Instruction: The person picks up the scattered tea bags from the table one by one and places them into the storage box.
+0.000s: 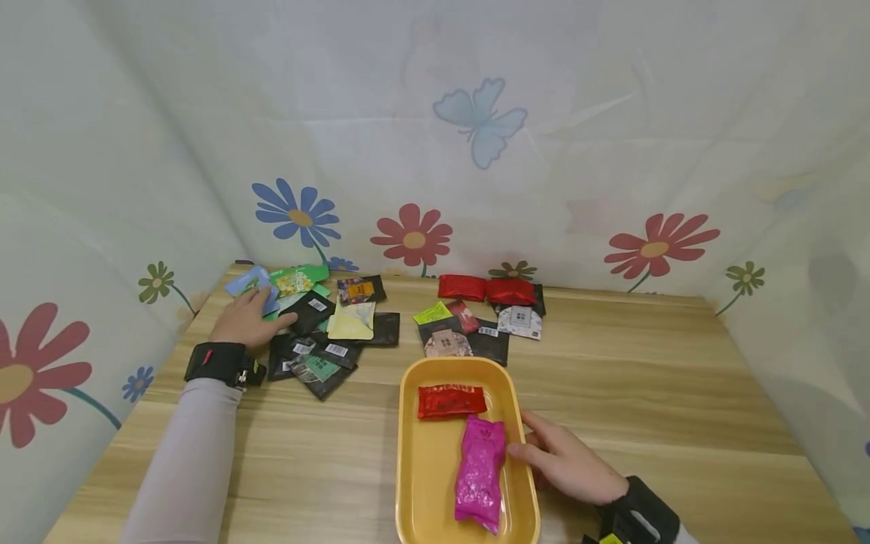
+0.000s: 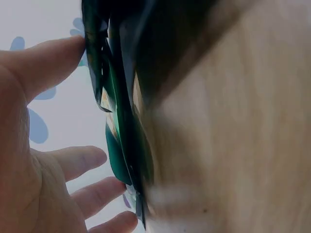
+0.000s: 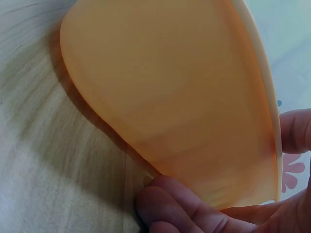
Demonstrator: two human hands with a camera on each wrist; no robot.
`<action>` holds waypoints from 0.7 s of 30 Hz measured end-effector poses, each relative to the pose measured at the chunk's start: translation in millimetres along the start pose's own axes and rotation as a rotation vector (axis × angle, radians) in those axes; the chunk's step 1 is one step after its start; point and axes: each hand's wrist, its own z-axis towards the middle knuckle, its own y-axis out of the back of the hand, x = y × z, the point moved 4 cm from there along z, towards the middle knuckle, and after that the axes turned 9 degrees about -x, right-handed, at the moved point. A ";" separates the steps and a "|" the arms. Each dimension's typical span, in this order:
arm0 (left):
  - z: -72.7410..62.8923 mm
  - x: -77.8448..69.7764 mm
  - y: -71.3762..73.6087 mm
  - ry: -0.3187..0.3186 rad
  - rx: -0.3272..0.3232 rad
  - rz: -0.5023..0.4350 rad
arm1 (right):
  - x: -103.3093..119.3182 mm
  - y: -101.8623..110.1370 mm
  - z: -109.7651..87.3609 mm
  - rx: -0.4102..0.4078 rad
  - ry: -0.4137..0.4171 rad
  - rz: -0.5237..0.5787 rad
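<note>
My left hand [image 1: 246, 321] lies over a heap of packets at the table's far left. Its fingers, fairly straight and spread in the left wrist view, touch the edges of dark packets [image 2: 116, 82]. Under or near the fingertips are a blue packet [image 1: 248, 280] and a green packet [image 1: 299, 280]; a black packet [image 1: 311, 310] is by the thumb. My right hand [image 1: 567, 461] grips the right side of a yellow tray [image 1: 408, 453], thumb over the rim and fingers against the outer wall. Inside the tray lie a red packet [image 1: 451, 401] and a pink packet [image 1: 480, 476].
Beside the left heap lie a pale yellow packet [image 1: 351, 321] and several dark sachets. Behind the tray is a second group with two red packets [image 1: 462, 287] and a white-and-black sachet [image 1: 519, 320]. A flowered cloth [image 1: 544, 189] walls the wooden table [image 1: 646, 363].
</note>
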 end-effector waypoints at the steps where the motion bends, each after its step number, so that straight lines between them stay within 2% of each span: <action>1: -0.6 -0.4 1.1 0.003 -0.003 0.008 | -0.1 -0.2 -0.2 0.002 0.001 0.001; 6: -4.3 -4.0 7.7 0.037 -0.022 0.039 | -0.4 0.0 -0.4 0.004 0.000 0.011; 14: -6.5 -4.5 13.2 0.140 -0.086 0.039 | 0.0 0.4 -0.6 0.004 0.000 0.025; 21: -7.9 -2.0 16.4 0.122 -0.153 0.043 | 1.6 0.3 -1.5 0.014 0.000 0.023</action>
